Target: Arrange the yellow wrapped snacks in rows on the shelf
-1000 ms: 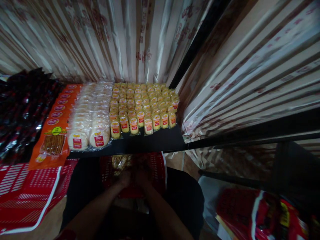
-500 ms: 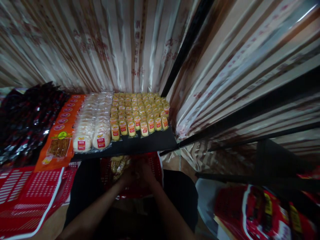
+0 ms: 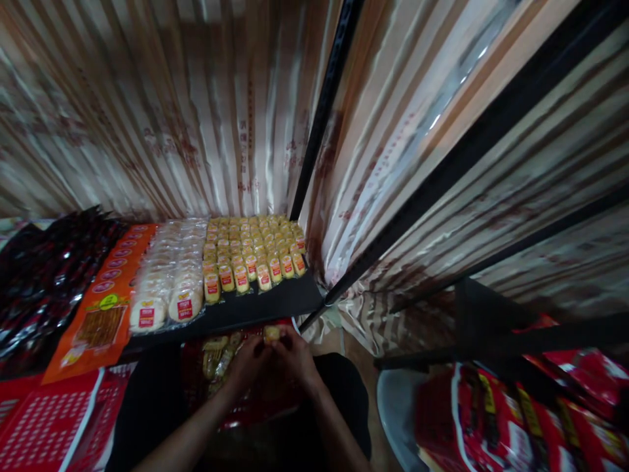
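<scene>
Above a red basket (image 3: 275,403) between my knees, a small yellow wrapped cake (image 3: 272,333) is pinched at its edges by my fingers. My left hand (image 3: 251,357) grips its left side, fingers closed. Opposite it, my right hand (image 3: 296,354) closes on the right side. More wrapped cakes (image 3: 215,357) lie inside the basket, left of my left hand. On the black shelf (image 3: 275,300) ahead stand several rows of similar yellow wrapped cakes (image 3: 240,278), with labels facing me. Dim light and blur hide the finer finger detail.
Left of the cakes are clear packs of round white buns (image 3: 184,305), an orange snack packet (image 3: 101,321) and dark shiny packets (image 3: 44,282). A red basket (image 3: 44,419) is at lower left. Red packets (image 3: 496,410) fill the lower right. Black posts (image 3: 324,118) stand before pleated curtains.
My hands have come up out of the basket's depth, and a yellow wrapped cake now shows between them. The view has tilted up and shifted right.
</scene>
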Demonstrator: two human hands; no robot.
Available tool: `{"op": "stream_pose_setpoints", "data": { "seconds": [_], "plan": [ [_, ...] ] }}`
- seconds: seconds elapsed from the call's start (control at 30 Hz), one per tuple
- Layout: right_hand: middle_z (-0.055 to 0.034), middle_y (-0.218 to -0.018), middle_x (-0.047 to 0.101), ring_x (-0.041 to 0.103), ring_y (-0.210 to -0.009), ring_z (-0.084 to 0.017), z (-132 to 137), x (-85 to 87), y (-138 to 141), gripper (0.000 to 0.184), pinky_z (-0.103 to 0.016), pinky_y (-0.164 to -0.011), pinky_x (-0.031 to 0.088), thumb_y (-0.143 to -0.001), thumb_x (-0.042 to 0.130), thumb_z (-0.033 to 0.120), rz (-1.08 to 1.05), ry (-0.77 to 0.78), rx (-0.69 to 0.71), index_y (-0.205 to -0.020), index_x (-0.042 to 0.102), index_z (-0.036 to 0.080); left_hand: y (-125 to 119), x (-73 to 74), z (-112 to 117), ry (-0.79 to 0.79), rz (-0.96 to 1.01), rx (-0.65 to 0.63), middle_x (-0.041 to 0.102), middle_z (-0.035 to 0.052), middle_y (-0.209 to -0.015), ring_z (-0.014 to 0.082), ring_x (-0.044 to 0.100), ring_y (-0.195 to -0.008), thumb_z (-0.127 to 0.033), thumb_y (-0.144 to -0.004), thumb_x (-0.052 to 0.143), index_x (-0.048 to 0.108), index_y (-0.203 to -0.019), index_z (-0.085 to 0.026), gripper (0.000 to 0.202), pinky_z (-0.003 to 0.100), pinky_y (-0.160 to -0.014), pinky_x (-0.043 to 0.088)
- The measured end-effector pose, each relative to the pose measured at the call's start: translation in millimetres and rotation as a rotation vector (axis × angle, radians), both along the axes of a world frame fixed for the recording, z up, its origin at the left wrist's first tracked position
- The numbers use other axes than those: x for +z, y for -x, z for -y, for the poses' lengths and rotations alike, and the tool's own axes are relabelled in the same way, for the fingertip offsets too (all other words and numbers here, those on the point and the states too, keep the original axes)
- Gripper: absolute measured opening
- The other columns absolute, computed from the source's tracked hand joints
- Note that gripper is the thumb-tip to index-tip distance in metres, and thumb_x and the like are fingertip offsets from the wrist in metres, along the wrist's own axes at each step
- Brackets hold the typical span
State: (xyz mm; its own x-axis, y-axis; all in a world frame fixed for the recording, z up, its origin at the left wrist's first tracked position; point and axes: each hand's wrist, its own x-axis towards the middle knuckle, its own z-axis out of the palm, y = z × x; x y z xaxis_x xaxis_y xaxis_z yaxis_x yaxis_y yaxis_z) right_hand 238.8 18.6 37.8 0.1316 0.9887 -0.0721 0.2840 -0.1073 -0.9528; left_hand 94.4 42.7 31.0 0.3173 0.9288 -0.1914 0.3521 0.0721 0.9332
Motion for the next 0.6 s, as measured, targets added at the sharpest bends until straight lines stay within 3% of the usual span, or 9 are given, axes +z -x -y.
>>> {"op": "stream_pose_setpoints", "data": {
  "seconds": [0.17, 0.27, 0.4, 0.5, 0.6],
  "plan": [
    [-0.0011, -0.090, 0.065, 0.061, -0.086, -0.016, -5, 38.7, -6, 0.025, -0.030, -0.081, 0.047, -0.074, 0.055, 0.026, -0.103, -0.050, 0.042, -0.099, 0.057, 0.022, -3, 21.9, -9, -0.037, 0.013, -0.040, 0.066, 0.0059, -0.103, 0.0192, 0.061, -0.094, -0.043, -0.076, 0.050, 0.054, -0.112, -0.020, 0.043, 0.029, -0.083, 0.046],
    [-0.0025, -0.090, 0.066, 0.062, -0.084, -0.017, -10, 53.4, -9, 0.025, -0.032, -0.079, 0.048, -0.076, 0.053, 0.028, -0.262, -0.075, 0.100, -0.100, 0.056, 0.022, -5, 39.7, -17, -0.102, -0.086, -0.102, 0.067, 0.0024, -0.100, 0.0157, 0.061, -0.088, -0.042, -0.079, 0.045, 0.055, -0.108, -0.024, 0.035, 0.025, -0.080, 0.046],
    [-0.0040, -0.091, 0.066, 0.063, -0.081, -0.018, -19, 60.4, -11, 0.027, -0.033, -0.076, 0.050, -0.076, 0.053, 0.035, -0.360, -0.104, 0.135, -0.099, 0.055, 0.023, -10, 57.4, -30, -0.209, -0.175, -0.075, 0.065, 0.0042, -0.098, 0.0151, 0.060, -0.082, -0.040, -0.077, 0.048, 0.056, -0.106, -0.021, 0.035, 0.025, -0.078, 0.045],
    [-0.0051, -0.094, 0.066, 0.064, -0.084, -0.019, -27, 62.0, -13, 0.030, -0.033, -0.077, 0.050, -0.076, 0.054, 0.038, -0.344, -0.105, 0.119, -0.100, 0.056, 0.022, -15, 63.6, -38, -0.167, -0.111, -0.064, 0.064, 0.0050, -0.095, 0.0142, 0.059, -0.079, -0.037, -0.076, 0.049, 0.050, -0.116, -0.017, 0.044, 0.024, -0.076, 0.046],
    [-0.0054, -0.094, 0.067, 0.064, -0.086, -0.020, -35, 61.8, -15, 0.034, -0.033, -0.079, 0.050, -0.074, 0.056, 0.040, -0.333, -0.112, 0.087, -0.102, 0.056, 0.021, -22, 66.2, -47, -0.176, -0.055, -0.082, 0.065, 0.0026, -0.086, 0.0135, 0.059, -0.075, -0.035, -0.076, 0.048, 0.054, -0.108, -0.018, 0.036, 0.022, -0.071, 0.046]
  ]
}}
